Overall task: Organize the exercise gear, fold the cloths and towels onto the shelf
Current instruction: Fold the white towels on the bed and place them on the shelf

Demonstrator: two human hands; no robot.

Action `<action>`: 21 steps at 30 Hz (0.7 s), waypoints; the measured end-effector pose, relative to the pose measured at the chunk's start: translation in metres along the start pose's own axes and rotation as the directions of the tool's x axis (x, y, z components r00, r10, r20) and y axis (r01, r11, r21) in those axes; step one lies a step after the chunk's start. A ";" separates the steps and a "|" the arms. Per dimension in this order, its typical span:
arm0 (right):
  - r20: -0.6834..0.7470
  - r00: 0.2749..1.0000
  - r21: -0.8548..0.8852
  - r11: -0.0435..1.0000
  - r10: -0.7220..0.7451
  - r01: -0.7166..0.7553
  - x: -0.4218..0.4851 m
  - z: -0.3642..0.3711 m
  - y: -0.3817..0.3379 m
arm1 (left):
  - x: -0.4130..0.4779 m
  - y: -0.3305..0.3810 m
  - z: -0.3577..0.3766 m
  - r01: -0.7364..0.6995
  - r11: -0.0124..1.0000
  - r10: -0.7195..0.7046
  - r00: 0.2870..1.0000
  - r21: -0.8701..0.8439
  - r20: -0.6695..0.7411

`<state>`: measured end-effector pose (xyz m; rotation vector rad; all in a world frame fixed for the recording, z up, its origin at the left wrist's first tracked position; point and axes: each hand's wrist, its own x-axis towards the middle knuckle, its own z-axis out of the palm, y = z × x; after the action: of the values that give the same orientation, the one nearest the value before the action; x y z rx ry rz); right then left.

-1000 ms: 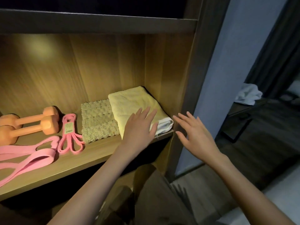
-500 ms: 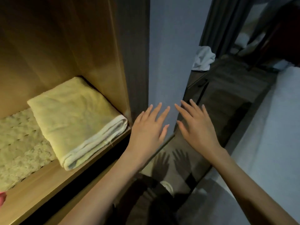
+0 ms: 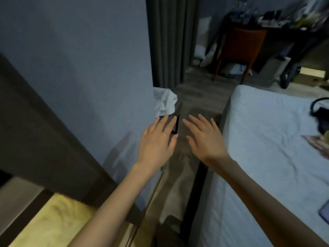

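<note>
My left hand (image 3: 158, 139) and my right hand (image 3: 204, 138) are stretched out side by side over the floor gap, palms down, fingers straight, holding nothing. A crumpled white cloth (image 3: 164, 103) lies on a low dark surface just beyond my left fingertips, apart from them. The folded yellow towel (image 3: 51, 223) shows at the bottom left corner on the shelf, beneath my left forearm. The dark shelf frame (image 3: 44, 143) crosses the left side.
A blue-grey wall (image 3: 80, 59) stands left of my hands. A bed with a white sheet (image 3: 267, 148) fills the right, with a dark bag (image 3: 322, 114) on it. Grey curtains (image 3: 167, 41), a wooden chair (image 3: 240, 45) and a cluttered desk stand beyond.
The view has swung right, away from the shelf with the dumbbells and bands. My left hand has come off the yellow towel; both hands now reach toward the white cloth.
</note>
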<state>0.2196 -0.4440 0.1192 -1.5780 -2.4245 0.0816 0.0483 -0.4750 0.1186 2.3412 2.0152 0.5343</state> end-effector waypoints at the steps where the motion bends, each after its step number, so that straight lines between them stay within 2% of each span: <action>1: -0.006 1.000 -0.005 1.000 0.008 -0.008 0.012 -0.013 0.009 | 0.018 0.004 -0.006 0.016 1.000 -0.016 1.000 -0.010 -0.010; 6: -0.031 0.999 -0.026 0.999 0.031 -0.032 0.069 -0.053 0.053 | 0.092 0.017 -0.006 0.014 1.000 -0.014 1.000 0.028 0.010; 13: -0.089 0.996 -0.054 0.999 0.004 -0.009 0.132 -0.063 0.098 | 0.182 0.024 0.016 0.071 0.997 -0.071 0.997 -0.043 -0.003; 21: 0.005 0.999 -0.035 0.998 0.050 -0.050 0.222 -0.033 0.147 | 0.281 0.001 0.060 0.093 0.996 -0.092 0.995 -0.015 0.050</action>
<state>0.2737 -0.1847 0.1639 -1.6561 -2.4037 0.0535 0.0975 -0.1922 0.1327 2.2160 2.0761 0.4835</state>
